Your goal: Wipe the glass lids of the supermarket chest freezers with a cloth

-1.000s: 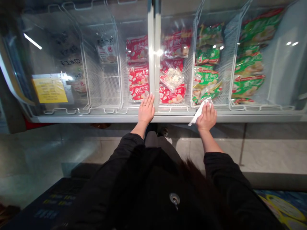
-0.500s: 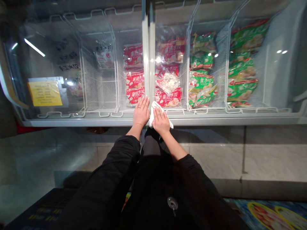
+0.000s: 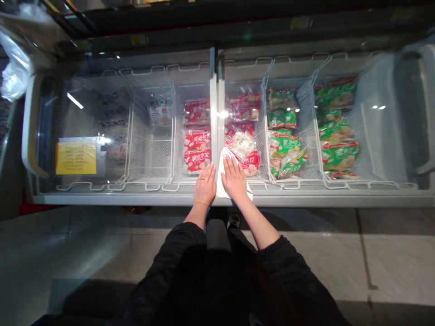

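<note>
1. change of state. relative to the frame a second ago, i read the right hand [image 3: 234, 181] as moved in from the right-hand part of the front rim [image 3: 136, 199] to the centre. the white cloth [image 3: 220, 186] has come with it and now lies beside the front end of the centre frame [image 3: 214, 108]. i judge the working zone to be this centre joint.

2. grip, right. palm down, fingers extended flat over the white cloth; i see no curl around it. the cloth shows past the hand on both sides.

3. grip, left. the left hand [image 3: 205, 186] rests flat just left of the centre frame, fingers straight, nothing held.

4. surface. both hands lie at the front of the glass lid [image 3: 151, 154]. beneath it, wire baskets hold red packets [image 3: 197, 141] either side of the frame, a clear bag [image 3: 242, 142] of pale pieces, and green packets [image 3: 285, 142] to the right. a yellow sheet [image 3: 76, 157] shows at far left.

5. room. i see pale floor tiles [image 3: 306, 262] on the near side and dark shelving [image 3: 190, 25] beyond; details there are too dim to read.
</note>
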`<action>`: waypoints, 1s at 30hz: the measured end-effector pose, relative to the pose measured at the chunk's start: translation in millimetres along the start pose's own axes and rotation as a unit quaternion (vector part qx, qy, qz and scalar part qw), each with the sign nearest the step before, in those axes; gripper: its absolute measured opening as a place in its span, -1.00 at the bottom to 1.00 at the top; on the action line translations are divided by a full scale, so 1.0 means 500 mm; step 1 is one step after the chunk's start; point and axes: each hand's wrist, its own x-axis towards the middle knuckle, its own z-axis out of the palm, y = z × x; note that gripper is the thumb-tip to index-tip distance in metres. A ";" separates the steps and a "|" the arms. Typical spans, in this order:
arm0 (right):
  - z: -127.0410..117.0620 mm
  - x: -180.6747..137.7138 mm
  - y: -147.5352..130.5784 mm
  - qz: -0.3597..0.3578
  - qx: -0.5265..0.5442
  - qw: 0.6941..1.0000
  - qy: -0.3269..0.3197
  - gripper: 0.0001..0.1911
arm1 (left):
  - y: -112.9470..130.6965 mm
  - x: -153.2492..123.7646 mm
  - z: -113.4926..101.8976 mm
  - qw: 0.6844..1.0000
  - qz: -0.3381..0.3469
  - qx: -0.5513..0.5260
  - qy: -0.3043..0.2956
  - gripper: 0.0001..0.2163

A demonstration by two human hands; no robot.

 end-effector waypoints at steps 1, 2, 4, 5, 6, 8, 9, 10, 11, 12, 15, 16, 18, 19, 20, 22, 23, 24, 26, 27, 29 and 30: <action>-0.001 -0.005 0.003 -0.023 -0.004 1.000 -0.016 -0.47 | -0.001 0.001 -0.001 1.000 0.000 0.002 -0.003 -0.53; -0.002 -0.010 0.007 -0.052 -0.007 0.998 -0.036 -0.46 | -0.003 0.001 -0.001 1.000 0.003 0.004 -0.005 -0.53; -0.005 -0.015 0.018 -0.117 -0.012 0.990 -0.073 -0.46 | -0.005 0.002 -0.002 1.000 0.006 0.007 -0.006 -0.53; -0.007 -0.013 0.024 -0.140 -0.013 0.986 -0.085 -0.46 | -0.006 0.003 -0.003 1.000 0.007 0.008 -0.005 -0.53; -0.008 -0.007 0.027 -0.150 -0.014 0.985 -0.089 -0.46 | -0.007 0.003 -0.003 1.000 0.008 0.008 -0.005 -0.53; -0.008 0.011 0.027 -0.132 -0.018 0.988 -0.078 -0.46 | -0.009 0.004 -0.003 1.000 0.007 0.006 -0.009 -0.53; -0.006 0.020 0.024 -0.108 -0.021 0.992 -0.065 -0.47 | -0.010 0.005 -0.002 1.000 0.007 0.005 -0.012 -0.52; -0.004 0.028 0.018 -0.079 -0.024 0.995 -0.050 -0.46 | -0.011 0.005 -0.001 1.000 0.008 0.003 -0.015 -0.52; -0.001 0.033 0.013 -0.052 -0.028 0.998 -0.036 -0.46 | -0.012 0.005 0.000 1.000 0.010 0.001 -0.017 -0.52; 0.001 0.036 0.009 -0.034 -0.031 0.999 -0.027 -0.45 | -0.014 0.005 0.001 1.000 0.011 -0.002 -0.016 -0.52; -0.001 0.033 0.021 -0.087 -0.026 0.994 -0.053 -0.39 | -0.016 0.004 0.003 1.000 0.014 -0.010 -0.004 -0.49; -0.006 0.032 0.033 -0.135 -0.019 0.988 -0.077 -0.37 | -0.016 0.004 0.003 1.000 0.013 -0.012 0.000 -0.48; -0.017 0.032 0.062 -0.229 -0.006 0.965 -0.128 -0.34 | -0.016 0.003 0.003 1.000 0.011 -0.012 0.003 -0.47; -0.021 0.034 0.074 -0.251 -0.003 0.958 -0.141 -0.34 | -0.016 0.003 0.003 1.000 0.011 -0.012 0.001 -0.47; -0.024 0.037 0.081 -0.246 -0.005 0.959 -0.142 -0.36 | -0.016 0.003 0.004 1.000 0.011 -0.011 -0.001 -0.47; -0.023 0.044 0.079 -0.168 -0.022 0.980 -0.108 -0.39 | -0.017 0.003 0.004 1.000 0.011 -0.012 -0.006 -0.47; -0.019 0.047 0.069 -0.107 -0.034 0.991 -0.079 -0.41 | -0.017 0.003 0.005 1.000 0.010 -0.013 -0.005 -0.45; -0.014 0.048 0.055 -0.049 -0.043 0.997 -0.050 -0.42 | -0.017 0.003 0.006 1.000 0.009 -0.014 -0.002 -0.44; -0.003 0.046 0.027 0.015 -0.050 0.999 -0.014 -0.42 | -0.017 0.003 0.007 1.000 0.007 -0.017 0.008 -0.40; 0.000 0.044 0.017 0.012 -0.048 0.999 -0.013 -0.41 | -0.017 0.004 0.007 1.000 0.007 -0.020 0.013 -0.39; -0.002 0.039 0.014 -0.058 -0.036 0.997 -0.043 -0.39 | -0.017 0.004 0.006 0.999 0.006 -0.027 0.018 -0.36; -0.007 0.038 0.022 -0.110 -0.028 0.991 -0.068 -0.37 | -0.016 0.005 0.006 0.999 0.006 -0.030 0.019 -0.35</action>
